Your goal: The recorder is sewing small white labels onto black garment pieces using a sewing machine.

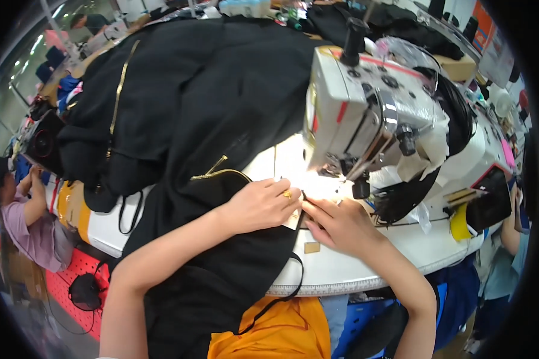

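Take the spot where your hands meet as the middle of the clock: the black garment point(233, 90) spreads from 11 o'clock round to 7, and the sewing machine point(341, 99) stands at 1, its lit needle area close by. Your left hand point(262, 206) has its fingers curled and bunched at the garment's edge; what their tips pinch, if anything, you can't tell from here. Your right hand point(342, 227) has its fingers bent and close together, reaching toward 10 o'clock, thumb lower and a little apart; its hold can't be told either. The step looks like lining up a small area near the needle, so keep that area flat and let both hands steer evenly. Support the heavy cloth at 10 and 8, since its drag could skew the edge. Keep the gold zipper point(230, 173) at 10 away from the needle, the black cord point(301, 276) at 6 from snagging, and your fingertips clear before you run the machine.
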{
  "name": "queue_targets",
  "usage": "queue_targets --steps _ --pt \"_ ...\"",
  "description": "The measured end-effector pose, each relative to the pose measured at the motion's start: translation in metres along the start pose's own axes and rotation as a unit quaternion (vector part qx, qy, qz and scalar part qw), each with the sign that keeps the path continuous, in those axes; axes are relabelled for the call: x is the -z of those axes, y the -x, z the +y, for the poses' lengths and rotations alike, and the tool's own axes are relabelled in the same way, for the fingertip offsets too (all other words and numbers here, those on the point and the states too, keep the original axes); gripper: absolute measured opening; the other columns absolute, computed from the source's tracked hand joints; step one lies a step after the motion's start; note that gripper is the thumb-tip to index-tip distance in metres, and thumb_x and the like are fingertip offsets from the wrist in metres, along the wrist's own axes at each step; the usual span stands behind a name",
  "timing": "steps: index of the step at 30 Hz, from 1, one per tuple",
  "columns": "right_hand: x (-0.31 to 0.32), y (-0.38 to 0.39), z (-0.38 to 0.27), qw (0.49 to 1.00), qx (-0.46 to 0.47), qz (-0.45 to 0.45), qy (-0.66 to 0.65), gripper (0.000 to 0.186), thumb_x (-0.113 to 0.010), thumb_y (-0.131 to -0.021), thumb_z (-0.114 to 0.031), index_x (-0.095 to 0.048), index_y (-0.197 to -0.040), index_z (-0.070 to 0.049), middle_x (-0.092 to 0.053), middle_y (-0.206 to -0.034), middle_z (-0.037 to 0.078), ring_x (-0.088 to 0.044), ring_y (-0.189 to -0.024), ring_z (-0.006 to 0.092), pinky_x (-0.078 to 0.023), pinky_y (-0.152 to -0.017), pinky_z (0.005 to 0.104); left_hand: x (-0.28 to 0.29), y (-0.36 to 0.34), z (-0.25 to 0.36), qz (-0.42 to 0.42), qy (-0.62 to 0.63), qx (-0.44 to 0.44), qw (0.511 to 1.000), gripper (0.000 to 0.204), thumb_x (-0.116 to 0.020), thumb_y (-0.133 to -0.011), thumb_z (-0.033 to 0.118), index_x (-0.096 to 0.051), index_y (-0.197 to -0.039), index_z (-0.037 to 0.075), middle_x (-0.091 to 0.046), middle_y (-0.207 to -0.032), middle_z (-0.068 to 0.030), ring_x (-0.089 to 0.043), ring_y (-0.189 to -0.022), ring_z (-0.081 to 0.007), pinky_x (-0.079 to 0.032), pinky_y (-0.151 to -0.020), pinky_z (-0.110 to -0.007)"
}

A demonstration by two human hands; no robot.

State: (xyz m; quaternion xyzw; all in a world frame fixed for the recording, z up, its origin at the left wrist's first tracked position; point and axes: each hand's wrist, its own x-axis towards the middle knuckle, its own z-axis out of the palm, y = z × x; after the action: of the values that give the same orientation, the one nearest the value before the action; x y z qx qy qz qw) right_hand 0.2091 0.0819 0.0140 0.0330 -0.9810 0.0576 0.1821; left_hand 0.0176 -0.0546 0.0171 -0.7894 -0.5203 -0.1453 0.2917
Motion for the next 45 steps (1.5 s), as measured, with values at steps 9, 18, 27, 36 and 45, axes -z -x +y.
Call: queue_targets --steps 9,18,27,36,45 --pt "-0.003 -0.005 -0.002 0.998 0.005 0.058 0.027 0.034 -0.071 -0.078 -0.019 -0.070 -0.112 -0.011 -0.068 -0.109 0.001 -0.062 -0.096 0.0171 -0.050 -0.079 0.0292 -0.003 0.002 -0.008 -0.040 0.115 0.133 0.984 0.013 -0.066 -0.076 0.013 -0.065 -0.088 0.009 -0.060 -0.089 -0.0013 -0.059 -0.085 -0.0176 -0.049 -0.071 -0.031" --pt "-0.002 -0.009 -0.005 0.996 -0.066 -0.066 -0.014 0.033 -0.072 -0.078 -0.027 -0.066 -0.106 -0.011 -0.065 -0.116 0.003 -0.059 -0.102 0.0193 -0.046 -0.086 0.0358 0.000 0.003 -0.010 0.037 0.156 0.124 0.979 0.015 -0.068 -0.071 0.010 -0.066 -0.085 0.005 -0.057 -0.083 -0.0020 -0.059 -0.080 -0.0177 -0.050 -0.063 -0.030" --pt "-0.005 -0.001 -0.005 0.999 -0.035 0.011 0.028 0.038 -0.071 -0.080 -0.027 -0.067 -0.115 -0.014 -0.064 -0.112 -0.001 -0.058 -0.098 0.0169 -0.044 -0.090 0.0342 0.006 0.002 0.005 -0.036 0.017 0.013 0.999 0.015 -0.064 -0.074 0.009 -0.066 -0.084 -0.002 -0.055 -0.089 -0.0052 -0.052 -0.082 -0.0178 -0.046 -0.070 -0.027" --pt "0.000 -0.005 0.000 0.999 0.000 0.020 0.026 0.040 -0.071 -0.078 -0.023 -0.067 -0.117 -0.013 -0.064 -0.111 0.000 -0.058 -0.096 0.0161 -0.044 -0.088 0.0327 0.007 0.003 0.003 -0.075 0.069 0.047 0.994 0.025 -0.064 -0.074 0.011 -0.066 -0.095 -0.002 -0.058 -0.099 -0.0064 -0.056 -0.095 -0.0200 -0.049 -0.080 -0.030" --pt "-0.004 0.001 0.000 0.999 -0.007 -0.001 0.042 0.043 -0.070 -0.079 -0.018 -0.064 -0.121 -0.010 -0.064 -0.114 0.005 -0.060 -0.096 0.0190 -0.046 -0.088 0.0329 -0.002 0.013 -0.017 -0.072 0.190 0.044 0.978 0.032 -0.065 -0.076 0.012 -0.069 -0.107 0.008 -0.064 -0.105 -0.0024 -0.062 -0.087 -0.0197 -0.052 -0.074 -0.031"
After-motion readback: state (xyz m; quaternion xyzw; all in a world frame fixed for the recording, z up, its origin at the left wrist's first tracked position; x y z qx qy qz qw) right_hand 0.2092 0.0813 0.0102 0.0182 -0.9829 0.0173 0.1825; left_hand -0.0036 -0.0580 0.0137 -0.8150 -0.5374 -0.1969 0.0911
